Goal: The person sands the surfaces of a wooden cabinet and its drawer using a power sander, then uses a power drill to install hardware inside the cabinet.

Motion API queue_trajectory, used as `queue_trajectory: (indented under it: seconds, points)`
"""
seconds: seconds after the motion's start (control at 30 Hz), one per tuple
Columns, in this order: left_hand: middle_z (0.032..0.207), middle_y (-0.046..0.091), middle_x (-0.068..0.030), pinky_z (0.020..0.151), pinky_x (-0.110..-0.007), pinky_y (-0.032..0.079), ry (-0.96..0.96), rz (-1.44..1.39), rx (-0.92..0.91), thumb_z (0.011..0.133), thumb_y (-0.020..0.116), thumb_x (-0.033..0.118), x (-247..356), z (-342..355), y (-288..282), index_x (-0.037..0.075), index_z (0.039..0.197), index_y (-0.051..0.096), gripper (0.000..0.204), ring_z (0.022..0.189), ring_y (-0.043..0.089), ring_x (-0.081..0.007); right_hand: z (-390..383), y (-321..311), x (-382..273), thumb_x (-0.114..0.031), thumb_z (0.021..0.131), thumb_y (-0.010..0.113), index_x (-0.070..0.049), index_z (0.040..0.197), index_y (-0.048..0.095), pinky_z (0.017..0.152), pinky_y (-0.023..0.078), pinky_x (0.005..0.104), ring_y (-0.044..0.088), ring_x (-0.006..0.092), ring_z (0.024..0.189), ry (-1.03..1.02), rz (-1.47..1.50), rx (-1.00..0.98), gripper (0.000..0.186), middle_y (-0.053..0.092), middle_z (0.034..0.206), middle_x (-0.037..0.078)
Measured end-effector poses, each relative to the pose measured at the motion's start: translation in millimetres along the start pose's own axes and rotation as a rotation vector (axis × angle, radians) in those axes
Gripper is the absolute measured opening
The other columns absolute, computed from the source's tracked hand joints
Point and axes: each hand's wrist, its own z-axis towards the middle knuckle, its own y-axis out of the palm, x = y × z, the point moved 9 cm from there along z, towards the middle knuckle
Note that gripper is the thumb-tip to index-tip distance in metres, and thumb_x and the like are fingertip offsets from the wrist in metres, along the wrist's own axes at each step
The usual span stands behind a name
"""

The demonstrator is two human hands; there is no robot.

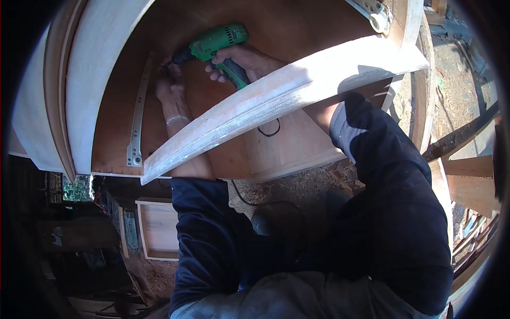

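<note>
Inside a wooden cabinet (212, 154), my right hand (249, 61) grips the handle of a green and black power drill (220, 40). The drill points left and slightly down. At its tip, my left hand (171, 87) has its fingers pinched together by the chuck; whatever they hold is too small and shaded to make out. A light metal drawer slide (139, 114) runs along the cabinet's inner panel, just left of my left hand. Both arms reach in past a pale wooden rail (276, 93), my left one passing behind it.
Another drawer slide (378, 20) sits at the upper right beside a post. A shallow wooden drawer (161, 228) lies at the lower left. A dark cord (244, 199) trails over the floor, which has wood shavings (297, 186). Boards and scrap wood lean at the right.
</note>
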Motion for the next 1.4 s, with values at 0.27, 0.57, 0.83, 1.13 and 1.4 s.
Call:
queue_trajectory:
  seconds: [0.27,0.57,0.83,1.13,1.4]
  points:
    - [0.106,0.065,-0.0107,0.093,-0.043,0.050,-0.081,-0.154,0.102,0.106,0.035,0.023,-15.5,-4.1,30.3,0.003,0.109,0.056,0.029,0.103,0.062,-0.0264,7.6,1.5,-21.0,-0.013,0.085,0.059,0.001,0.124,0.056,0.071,0.059,0.0322,0.069,0.0231,0.086,-0.043,0.004,-0.023,0.041,0.067,0.107,0.018]
    - [0.118,0.066,-0.0168,0.096,-0.041,0.054,-0.051,-0.600,-0.268,0.100,0.051,0.020,14.3,-1.3,25.3,-0.004,0.121,0.056,0.032,0.108,0.065,-0.0276,25.1,35.0,-33.4,-0.010,0.084,0.061,0.004,0.119,0.058,0.068,0.059,0.0319,0.070,0.0232,0.081,-0.068,-0.208,-0.067,0.039,0.068,0.102,0.017]
    - [0.121,0.064,-0.0183,0.097,-0.044,0.054,-0.070,-0.637,-0.073,0.101,0.050,0.023,-4.0,0.3,21.5,-0.005,0.123,0.055,0.036,0.112,0.063,-0.0300,25.6,22.2,-40.1,-0.011,0.078,0.070,0.002,0.109,0.064,0.064,0.058,0.0317,0.071,0.0232,0.076,-0.108,-0.235,-0.003,0.034,0.069,0.091,0.015]
    - [0.128,0.061,-0.0198,0.104,-0.048,0.048,-0.114,-0.685,-0.059,0.101,0.049,0.022,6.7,-8.5,12.6,-0.005,0.127,0.053,0.038,0.120,0.058,-0.0320,31.3,34.3,-36.0,-0.009,0.077,0.069,0.002,0.108,0.063,0.063,0.058,0.0320,0.071,0.0236,0.074,-0.105,-0.216,-0.031,0.034,0.069,0.092,0.016]
    - [0.104,0.065,-0.0155,0.092,-0.041,0.046,-0.134,-0.542,0.058,0.102,0.046,0.019,-7.5,-9.3,47.6,0.001,0.112,0.060,0.024,0.100,0.062,-0.0260,38.3,17.5,-45.2,-0.010,0.076,0.070,0.001,0.110,0.062,0.063,0.058,0.0323,0.071,0.0242,0.075,-0.125,-0.253,0.009,0.037,0.069,0.092,0.016]
